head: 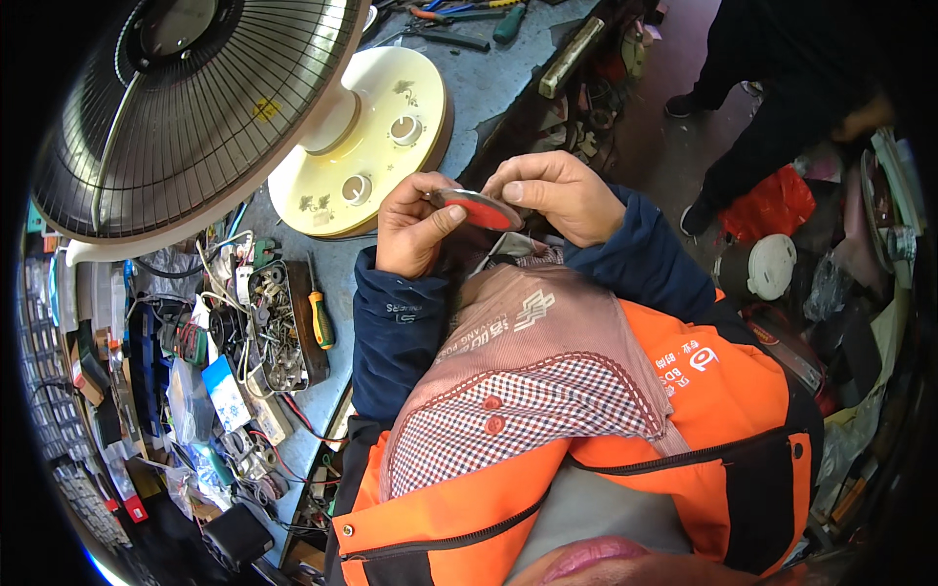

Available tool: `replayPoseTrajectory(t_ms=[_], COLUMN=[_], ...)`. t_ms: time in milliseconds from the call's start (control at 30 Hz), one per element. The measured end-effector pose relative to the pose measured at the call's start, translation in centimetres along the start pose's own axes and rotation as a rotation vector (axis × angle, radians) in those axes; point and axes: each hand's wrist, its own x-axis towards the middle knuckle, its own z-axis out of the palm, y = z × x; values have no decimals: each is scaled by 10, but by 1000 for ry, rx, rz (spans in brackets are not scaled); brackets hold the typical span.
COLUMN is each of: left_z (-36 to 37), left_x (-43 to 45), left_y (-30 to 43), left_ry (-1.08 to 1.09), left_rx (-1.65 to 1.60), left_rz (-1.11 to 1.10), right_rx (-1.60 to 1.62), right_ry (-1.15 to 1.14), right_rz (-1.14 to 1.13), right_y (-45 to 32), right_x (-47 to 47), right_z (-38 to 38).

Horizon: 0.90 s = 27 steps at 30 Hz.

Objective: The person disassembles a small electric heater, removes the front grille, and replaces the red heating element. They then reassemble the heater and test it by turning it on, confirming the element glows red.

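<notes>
A thin round disc with a red face and a grey rim [480,210] is held above my lap. My left hand [415,225] grips its left edge, thumb on the red face and fingers behind. At the disc's far right edge is my right hand [560,194], thumb and fingertips bent together; whether they pinch the rim cannot be told. Beyond my left hand, on the blue-grey bench, stands an electric heater with a round wire grille [198,110] and a cream base [366,150] with two knobs.
A metal tin of screws [282,326] and a yellow-green screwdriver [320,320] lie on the bench [293,432] among cords and parts. Pliers and a green-handled tool [508,24] lie at the far end. A person in dark clothes [762,95] stands at upper right, near a red bag [771,205].
</notes>
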Motion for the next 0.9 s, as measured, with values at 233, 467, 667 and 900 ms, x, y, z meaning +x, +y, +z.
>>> replayPoseTrajectory(t_ms=[233,467,667,900], left_z=[0,8,-16,27], left_x=[2,0,-7,-7], left_y=[7,15,-13,26], left_ry=[-137,-24,180,142], left_rx=[250,82,-64,416], left_rz=[-2,-100,-155,-202], right_rx=[132,-73,153,-158], right_ry=[-56,115,119,151], right_rz=[235,33,86,48], right_y=[-6,10,27,-4], right_x=[-2,-16,-15,9], right_z=[-8,1,-9,-4])
